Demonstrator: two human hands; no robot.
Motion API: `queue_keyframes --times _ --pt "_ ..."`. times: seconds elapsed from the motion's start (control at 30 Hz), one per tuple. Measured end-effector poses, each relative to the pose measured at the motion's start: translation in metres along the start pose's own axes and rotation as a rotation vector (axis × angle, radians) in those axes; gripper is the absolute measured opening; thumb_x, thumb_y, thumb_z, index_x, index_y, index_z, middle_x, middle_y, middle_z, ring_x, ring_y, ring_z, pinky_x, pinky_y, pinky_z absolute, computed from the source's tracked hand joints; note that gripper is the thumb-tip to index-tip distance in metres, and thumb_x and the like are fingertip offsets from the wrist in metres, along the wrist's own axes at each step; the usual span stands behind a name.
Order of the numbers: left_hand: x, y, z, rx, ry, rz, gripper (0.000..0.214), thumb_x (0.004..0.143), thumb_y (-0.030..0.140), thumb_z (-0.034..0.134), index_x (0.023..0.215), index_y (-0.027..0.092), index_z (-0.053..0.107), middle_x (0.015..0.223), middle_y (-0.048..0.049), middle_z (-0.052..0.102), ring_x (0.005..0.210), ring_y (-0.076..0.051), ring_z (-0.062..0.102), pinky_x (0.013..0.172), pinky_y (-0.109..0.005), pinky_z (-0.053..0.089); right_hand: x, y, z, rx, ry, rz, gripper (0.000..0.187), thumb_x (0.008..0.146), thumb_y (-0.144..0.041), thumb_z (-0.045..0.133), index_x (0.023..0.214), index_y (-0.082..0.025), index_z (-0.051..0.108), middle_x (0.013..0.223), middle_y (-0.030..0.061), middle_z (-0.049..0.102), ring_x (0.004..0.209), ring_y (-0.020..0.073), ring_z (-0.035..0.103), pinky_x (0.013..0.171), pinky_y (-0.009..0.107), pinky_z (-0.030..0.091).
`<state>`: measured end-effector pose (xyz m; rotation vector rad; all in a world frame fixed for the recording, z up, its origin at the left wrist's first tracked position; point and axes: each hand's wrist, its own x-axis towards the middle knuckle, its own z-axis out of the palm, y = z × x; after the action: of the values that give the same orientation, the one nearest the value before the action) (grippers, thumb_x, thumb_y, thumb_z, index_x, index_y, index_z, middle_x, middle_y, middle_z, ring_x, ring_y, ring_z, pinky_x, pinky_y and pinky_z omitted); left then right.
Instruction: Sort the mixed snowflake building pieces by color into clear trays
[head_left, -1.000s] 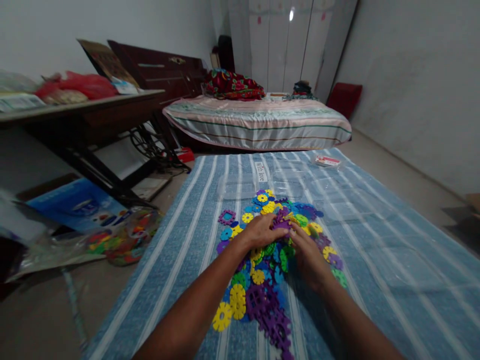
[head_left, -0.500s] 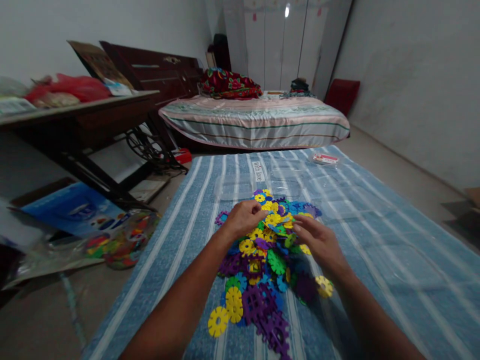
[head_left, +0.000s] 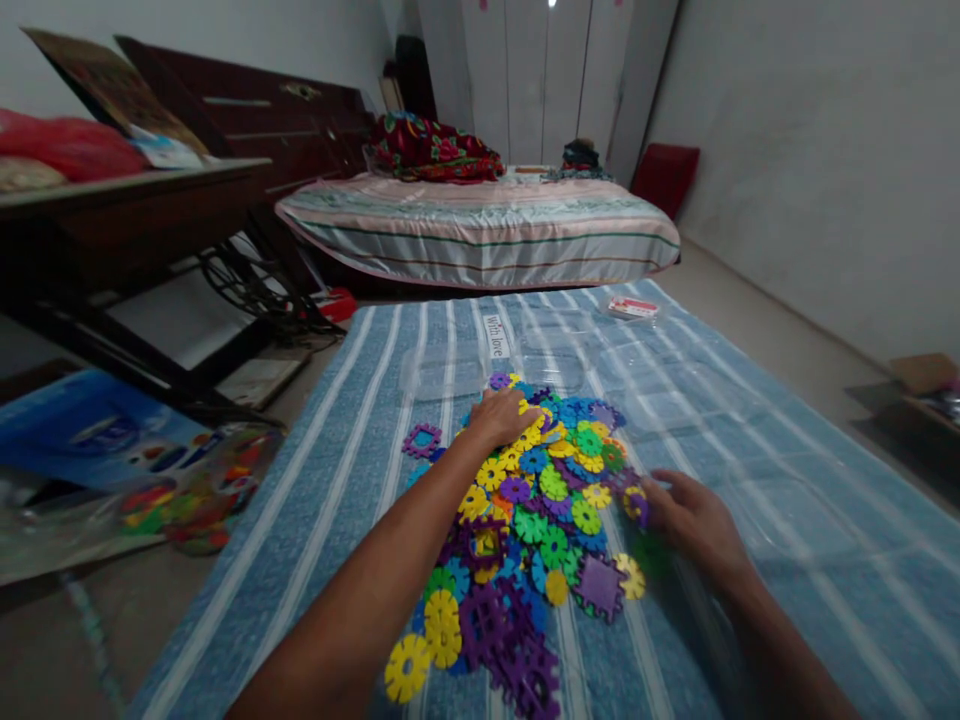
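A heap of toothed plastic building discs [head_left: 555,485] in yellow, green, blue and purple lies on a blue striped cloth [head_left: 330,520]. My left hand [head_left: 504,415] rests at the heap's upper part, fingers curled together among yellow discs; what they hold is hidden. To the right of the heap, my right hand [head_left: 694,515] has its fingers closed round purple and yellow discs [head_left: 635,505], smeared by motion. A blurred green patch shows just beneath that hand. Purple square lattice pieces [head_left: 517,650] lie at the heap's near end.
Clear plastic trays [head_left: 442,372] lie beyond the heap, with a small red-and-white pack [head_left: 634,308] at the far right. A sewing machine table [head_left: 135,190] and a blue box [head_left: 97,440] stand left. Behind is a bed [head_left: 480,230].
My right hand has moved right and toward me, away from the heap, with discs at its fingers. My left hand stays at the heap's upper part. The view has shifted slightly right.
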<state>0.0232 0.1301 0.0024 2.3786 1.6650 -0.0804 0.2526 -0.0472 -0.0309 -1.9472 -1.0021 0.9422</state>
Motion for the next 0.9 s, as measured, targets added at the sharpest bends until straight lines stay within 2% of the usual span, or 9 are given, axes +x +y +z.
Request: queue_keyframes --times 0.1,0.2,0.37,0.53,0.7,0.77,0.9 --pt "-0.01 -0.001 0.004 -0.064 0.017 0.09 0.051 0.086 0.058 0.047 0.118 0.02 0.061 0.127 -0.0101 0.063 0.116 -0.029 0.057 0.099 -0.037 0.042 0.01 -0.016 0.02 0.104 -0.081 -0.004 0.061 0.068 -0.064 0.061 0.104 -0.015 0.065 0.063 0.0023 0.066 0.052 0.019 0.063 0.045 0.027 0.046" --pt "-0.02 0.0 0.005 -0.219 0.004 0.114 0.052 0.081 0.057 0.054 0.112 0.016 0.064 0.114 -0.0112 0.068 0.105 -0.029 0.062 0.091 -0.036 0.047 0.016 -0.032 0.038 0.145 -0.111 -0.01 0.055 0.067 -0.062 0.063 0.099 -0.017 0.066 0.059 0.0 0.063 0.047 0.0189 0.061 0.04 0.027 0.044" --pt "-0.042 0.009 0.002 -0.45 -0.031 0.138 0.045 0.076 0.051 0.059 0.101 0.014 0.067 0.101 -0.008 0.071 0.098 -0.026 0.063 0.085 -0.033 0.048 0.02 -0.043 0.056 0.172 -0.171 -0.073 0.051 0.069 -0.063 0.061 0.092 -0.019 0.07 0.066 0.0009 0.066 0.051 0.0183 0.061 0.043 0.027 0.044" --pt "-0.077 0.035 -0.006 -0.434 -0.035 0.278 0.04 0.08 0.039 0.055 0.11 0.014 0.063 0.103 -0.009 0.069 0.093 -0.025 0.064 0.083 -0.035 0.049 0.024 -0.052 0.07 0.31 -0.177 -0.199 0.054 0.065 -0.069 0.063 0.076 -0.016 0.073 0.075 0.0051 0.07 0.074 0.022 0.063 0.064 0.03 0.048" --pt "-0.123 0.055 -0.009 -0.347 -0.051 0.426 0.032 0.081 0.034 0.059 0.107 0.015 0.06 0.11 -0.0121 0.067 0.102 -0.027 0.063 0.089 -0.039 0.05 0.027 -0.067 0.08 0.352 -0.263 -0.258 0.058 0.065 -0.072 0.061 0.065 -0.015 0.069 0.066 0.0032 0.065 0.069 0.0193 0.058 0.066 0.03 0.044" --pt "-0.144 0.054 -0.008 -0.351 0.004 0.447 0.033 0.083 0.034 0.059 0.11 0.015 0.06 0.114 -0.0126 0.066 0.108 -0.027 0.061 0.094 -0.041 0.05 0.025 -0.074 0.083 0.349 -0.283 -0.31 0.055 0.067 -0.069 0.062 0.07 -0.015 0.071 0.069 0.0029 0.066 0.072 0.0194 0.058 0.07 0.03 0.045" --pt "-0.191 0.027 0.003 -0.335 0.271 0.371 0.044 0.086 0.033 0.057 0.127 0.02 0.055 0.132 -0.0112 0.059 0.125 -0.027 0.053 0.107 -0.045 0.043 0.015 -0.088 0.086 0.321 -0.377 -0.409 0.047 0.074 -0.061 0.061 0.085 -0.017 0.075 0.083 0.003 0.071 0.085 0.0219 0.061 0.077 0.032 0.046"
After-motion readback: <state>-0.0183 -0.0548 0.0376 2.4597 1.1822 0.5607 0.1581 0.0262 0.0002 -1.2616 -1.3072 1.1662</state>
